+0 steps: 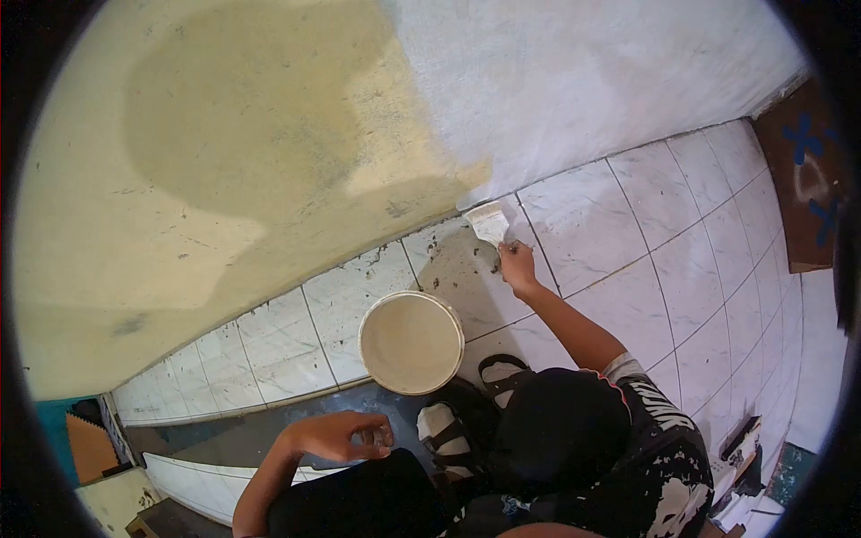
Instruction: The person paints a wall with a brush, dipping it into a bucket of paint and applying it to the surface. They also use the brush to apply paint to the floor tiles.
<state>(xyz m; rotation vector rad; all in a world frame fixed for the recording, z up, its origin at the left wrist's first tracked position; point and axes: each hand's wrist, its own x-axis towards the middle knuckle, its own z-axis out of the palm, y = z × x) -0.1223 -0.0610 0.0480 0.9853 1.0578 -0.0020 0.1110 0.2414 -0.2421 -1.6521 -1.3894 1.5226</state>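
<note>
My right hand point(517, 266) is closed around the handle of a wide flat paintbrush point(490, 223). White-coated bristles lie at the line where the wall meets the white tiles point(574, 206). Fresh white covers the right part of the wall point(574, 81), while the left part point(242, 99) is yellow. By my feet stands a round bucket point(413, 392), pale inside; how much paint it holds is hard to tell. Near my knee, to the bucket's lower left, my left hand point(345, 437) hangs with loosely curled fingers, a gap inside them and nothing held.
Dark crumbs and flakes lie on the tiles point(377, 269) along the wall. My sandalled foot point(446, 432) is close beside the bucket. A brown panel with blue marks point(807, 179) stands at the right. Assorted items point(744, 466) lie at the lower right.
</note>
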